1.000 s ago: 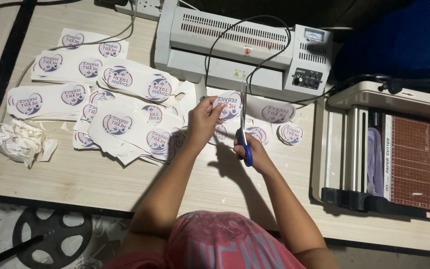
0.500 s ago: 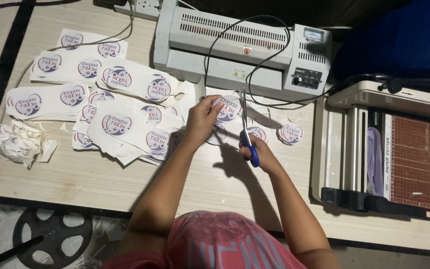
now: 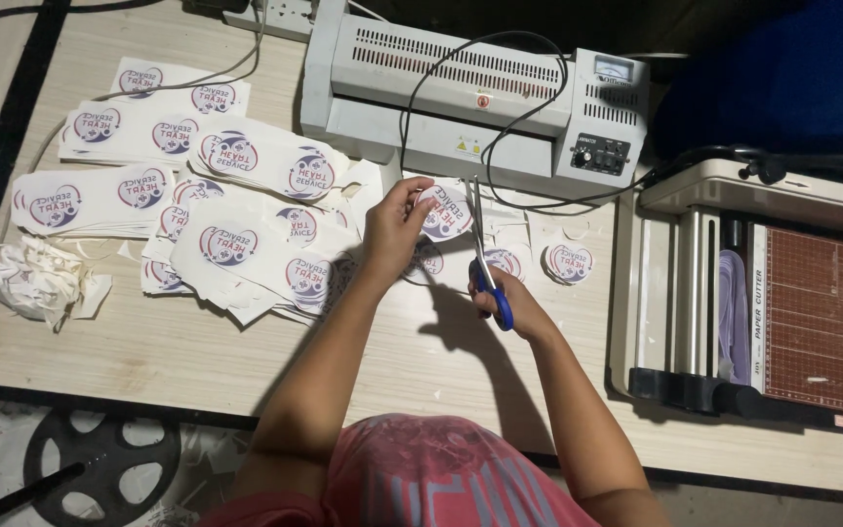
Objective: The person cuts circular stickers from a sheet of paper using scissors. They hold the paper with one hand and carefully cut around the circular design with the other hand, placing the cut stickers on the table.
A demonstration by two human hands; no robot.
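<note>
My left hand [image 3: 394, 229] pinches a white sheet with a round printed sticker [image 3: 444, 211] above the wooden table. My right hand [image 3: 509, 304] grips blue-handled scissors [image 3: 485, 263], whose blades point away from me and meet the right edge of that sticker. Directly below lie cut round stickers [image 3: 504, 262] and a small stack of round cut-outs [image 3: 568, 263] to the right.
Strips of printed stickers [image 3: 226, 195] cover the table's left half, with crumpled paper scraps [image 3: 31, 278] at the far left. A grey laminator [image 3: 470, 93] with a looping black cable stands at the back. A paper cutter [image 3: 773, 303] fills the right side. A black reel [image 3: 100, 459] lies on the floor.
The scissors' blades have swung up from pointing down to pointing away, against the sticker. My left hand has turned the sheet slightly to the right.
</note>
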